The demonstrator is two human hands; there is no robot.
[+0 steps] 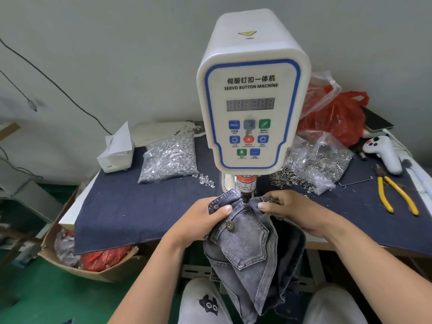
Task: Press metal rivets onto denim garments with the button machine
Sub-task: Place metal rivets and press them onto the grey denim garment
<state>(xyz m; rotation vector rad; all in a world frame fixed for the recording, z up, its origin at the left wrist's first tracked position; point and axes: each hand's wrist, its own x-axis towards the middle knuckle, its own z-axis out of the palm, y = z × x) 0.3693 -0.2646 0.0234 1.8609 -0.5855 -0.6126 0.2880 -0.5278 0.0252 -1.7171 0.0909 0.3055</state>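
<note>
Servo button machine point(253, 94): white housing with blue-trimmed control panel, standing at the centre of the tabletop point(131, 211), which is wearing a dark blue cloth cover. Its black punch tip point(245, 197) is sitting right at the top edge of the denim.

Denim garment point(245, 244): grey-blue, a pocket flap with a metal button point(229, 225) facing up, its upper edge lying under the punch, the rest hanging down toward 6 o'clock between the person's knees.

Left hand point(201, 220): at 9 o'clock of the punch, fingers curled narrow and thumb pressing down, gripping the denim edge.

Right hand point(292, 211): at 3 o'clock of the punch, fingers closing on the denim fold, pinching it.

Bag of silver rivets point(169, 157): lying at 10 o'clock of the punch. Bag of ring-shaped metal parts point(315, 162): lying at 2 o'clock. Yellow-handled pliers point(395, 195): resting at 3 o'clock, well apart from the hands.
</note>
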